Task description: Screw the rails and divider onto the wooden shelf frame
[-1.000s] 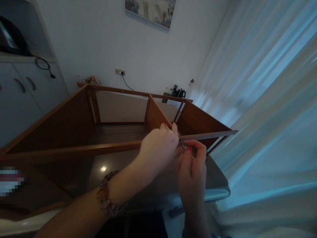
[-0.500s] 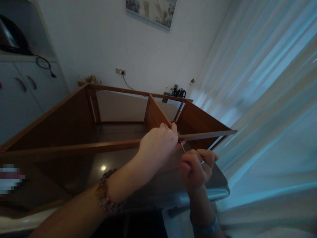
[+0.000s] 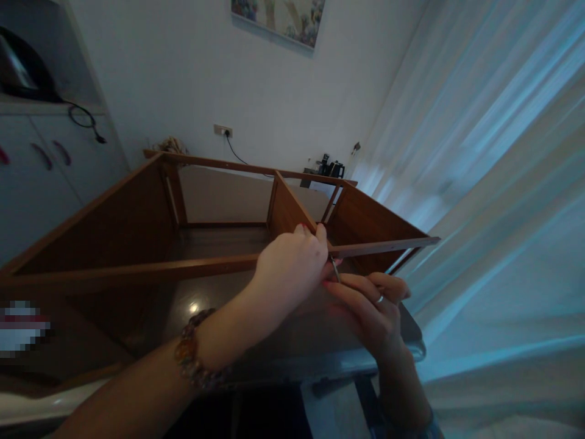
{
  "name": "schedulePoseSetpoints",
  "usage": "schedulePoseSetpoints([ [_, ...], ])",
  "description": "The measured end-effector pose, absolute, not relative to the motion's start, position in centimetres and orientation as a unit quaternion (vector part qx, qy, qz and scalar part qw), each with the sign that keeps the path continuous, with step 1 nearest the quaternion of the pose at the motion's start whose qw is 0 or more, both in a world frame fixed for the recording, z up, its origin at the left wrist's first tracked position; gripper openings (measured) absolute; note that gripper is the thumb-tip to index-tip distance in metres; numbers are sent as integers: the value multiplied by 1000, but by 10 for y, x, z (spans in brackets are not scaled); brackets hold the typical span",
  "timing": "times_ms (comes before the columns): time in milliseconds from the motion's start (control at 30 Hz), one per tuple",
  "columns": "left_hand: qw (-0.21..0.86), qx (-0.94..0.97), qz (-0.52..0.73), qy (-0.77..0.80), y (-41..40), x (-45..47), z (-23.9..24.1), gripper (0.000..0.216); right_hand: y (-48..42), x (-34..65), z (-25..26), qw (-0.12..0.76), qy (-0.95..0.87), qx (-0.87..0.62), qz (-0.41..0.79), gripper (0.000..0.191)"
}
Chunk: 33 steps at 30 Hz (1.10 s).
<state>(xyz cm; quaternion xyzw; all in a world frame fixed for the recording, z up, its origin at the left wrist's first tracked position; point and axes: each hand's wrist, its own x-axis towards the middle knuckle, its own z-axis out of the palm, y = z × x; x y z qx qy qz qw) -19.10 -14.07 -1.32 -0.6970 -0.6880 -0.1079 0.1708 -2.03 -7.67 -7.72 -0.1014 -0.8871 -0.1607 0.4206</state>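
Observation:
A brown wooden furniture frame (image 3: 183, 268) with a divider panel (image 3: 292, 207) lies across the table in front of me. My left hand (image 3: 292, 262) is closed around the front rail where the divider meets it, thumb and fingers on both sides of the wood. A beaded bracelet is on that wrist. Just below the joint, a thin metal rod, likely a hex key (image 3: 336, 270), points up at the rail's front face. My right hand (image 3: 372, 305), wearing a ring, pinches its lower end. The rod's tip is hidden near my left fingers.
The table (image 3: 292, 360) has a shiny covering. Sheer curtains (image 3: 493, 213) hang close on the right. White cupboards (image 3: 50, 152) stand at the left, with a corded black appliance (image 3: 27, 67) above. A black kettle (image 3: 337, 169) is behind the frame.
My right hand has turned from a tight fist to a flatter pinch on the rod, its wrist shifting right. My left hand stays on the joint.

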Motion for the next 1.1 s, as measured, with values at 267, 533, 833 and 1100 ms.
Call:
schedulePoseSetpoints([
  [267, 178, -691, -106, -692, -142, -189, -13, 57, -80, -27, -70, 499, -850, -124, -116, 14],
  [533, 167, -700, -93, -688, -143, -191, -13, 54, -87, -46, -73, 584, -786, -171, 115, 33],
  [833, 186, -700, -103, -681, -142, -191, -16, 52, -83, -49, -78, 603, -749, -108, 255, 13],
  [1100, 201, -700, -94, -678, -141, -191, -16, 51, -75, -39, -82, 581, -782, -103, 199, 5],
])
